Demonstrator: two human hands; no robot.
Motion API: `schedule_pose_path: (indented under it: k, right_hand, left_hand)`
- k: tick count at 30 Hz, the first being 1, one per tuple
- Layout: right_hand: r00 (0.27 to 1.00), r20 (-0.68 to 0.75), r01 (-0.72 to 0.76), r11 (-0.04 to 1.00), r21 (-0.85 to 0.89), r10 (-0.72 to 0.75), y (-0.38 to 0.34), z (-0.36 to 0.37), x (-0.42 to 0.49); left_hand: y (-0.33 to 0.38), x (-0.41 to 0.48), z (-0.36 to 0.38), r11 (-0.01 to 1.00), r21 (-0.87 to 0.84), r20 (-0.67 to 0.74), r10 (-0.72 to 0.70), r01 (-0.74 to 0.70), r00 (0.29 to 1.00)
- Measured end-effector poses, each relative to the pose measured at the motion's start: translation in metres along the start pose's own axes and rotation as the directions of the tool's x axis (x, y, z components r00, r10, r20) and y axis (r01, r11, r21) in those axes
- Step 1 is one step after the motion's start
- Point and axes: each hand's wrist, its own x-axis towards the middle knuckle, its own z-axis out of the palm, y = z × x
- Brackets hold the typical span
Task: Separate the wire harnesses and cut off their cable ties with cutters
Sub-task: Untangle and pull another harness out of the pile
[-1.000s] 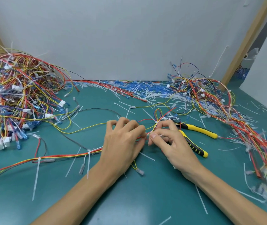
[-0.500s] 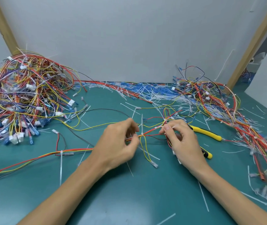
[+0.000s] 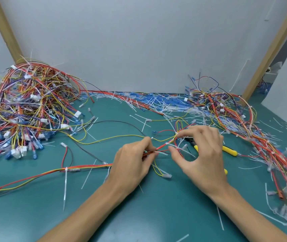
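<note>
Wire harness (image 3: pixel 165 144) spans between left fingers (image 3: pixel 146 143) and right fingers (image 3: pixel 189 132), both pinching.

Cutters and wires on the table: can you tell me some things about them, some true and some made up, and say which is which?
1. The left hand pinches a wire harness. True.
2. The right hand grips the cutters. False: they lie on the table, partly hidden behind that hand.
3. The biggest pile of wires is on the left. True.
4. The table is red. False: it is green.
</note>
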Motion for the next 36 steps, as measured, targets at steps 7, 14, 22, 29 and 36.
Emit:
schedule_pose_path:
  k: [7,14,22,29,36]
  right_hand:
    - [0.950,0.311,-0.123,0.943,0.308,0.022,-0.023,0.001,-0.010]
    - [0.851,0.505,-0.285,0.933,0.217,0.142,-0.024,0.014,-0.020]
    - [0.838,0.510,-0.389,0.867,0.311,0.193,-0.019,0.011,-0.014]
    - [0.836,0.516,-0.364,0.892,0.268,0.187,-0.020,0.013,-0.012]
    - [0.831,0.527,-0.344,0.910,0.232,0.179,-0.022,0.015,-0.010]
  left_hand:
    - [-0.003,0.003,-0.003,0.999,-0.001,0.011,0.037,-0.037,0.999]
    - [-0.004,0.006,-0.002,0.998,-0.053,0.041,-0.021,0.023,0.999]
    - [-0.011,0.019,-0.021,0.913,-0.290,0.340,-0.183,0.288,0.922]
    - [-0.005,0.018,-0.015,0.720,-0.505,0.339,-0.341,0.475,0.877]
    - [-0.003,0.020,-0.010,0.612,-0.616,0.349,-0.354,0.497,0.868]
